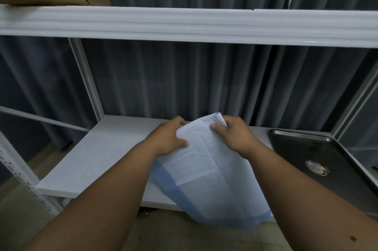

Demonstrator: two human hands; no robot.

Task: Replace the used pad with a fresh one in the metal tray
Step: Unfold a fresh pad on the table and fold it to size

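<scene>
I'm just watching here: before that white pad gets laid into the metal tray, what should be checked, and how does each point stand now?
1. Both hands grip the pad: ok, left hand and right hand pinch its upper edge.
2. Pad unfolded: not ok, creases and doubled layers show.
3. Metal tray free of an old pad: ok, bare except a round sticker.
4. Tray seated flat on the shelf: cannot tell, its right side leaves the picture.
5. Pad is the fresh one: cannot tell; no stains visible.

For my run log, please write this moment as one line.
both hands: left, right hold folded pad | tray: bare, on shelf | pad not yet placed
</scene>
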